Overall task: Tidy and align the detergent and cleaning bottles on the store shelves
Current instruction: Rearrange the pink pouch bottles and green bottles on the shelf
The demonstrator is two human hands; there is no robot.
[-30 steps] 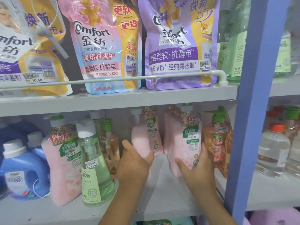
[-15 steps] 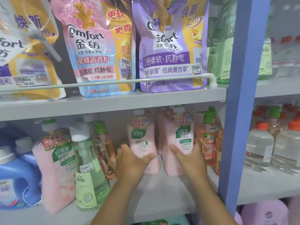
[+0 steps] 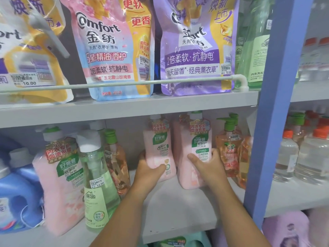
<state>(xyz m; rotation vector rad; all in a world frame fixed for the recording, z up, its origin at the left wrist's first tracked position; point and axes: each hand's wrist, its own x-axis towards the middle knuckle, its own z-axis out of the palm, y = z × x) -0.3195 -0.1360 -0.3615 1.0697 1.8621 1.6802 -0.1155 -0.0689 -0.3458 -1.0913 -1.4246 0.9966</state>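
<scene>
Two pink bottles stand side by side on the lower shelf [image 3: 178, 220], just left of the blue upright post [image 3: 277, 111], and a hand grips each. The left hand [image 3: 148, 172] wraps around the lower body of the left pink bottle [image 3: 157, 147], thumb across its front and fingers curled around its left side. The right hand [image 3: 209, 166] clasps the right pink bottle [image 3: 194, 154], thumb laid across the label and fingers curled around the side nearer the post. Both bottles stand upright, nearly touching each other, labels facing out.

Between the right pink bottle and the post stand orange pump bottles [image 3: 229, 148] with green tops. Farther left of the post, beyond the held pair, are another orange bottle [image 3: 115, 157], a tall green bottle [image 3: 96, 184] with a white cap, a large pink bottle [image 3: 60, 184] at the shelf's front edge, and blue jugs [image 3: 17, 193] at the far left.

Above, behind a white rail [image 3: 124, 84], stand softener pouches: a yellow pouch [image 3: 32, 50], a pink pouch [image 3: 114, 50] and a purple pouch [image 3: 195, 47], with green bottles [image 3: 252, 41] next to the post. Right of the post stand clear bottles [image 3: 302, 157] with orange caps.
</scene>
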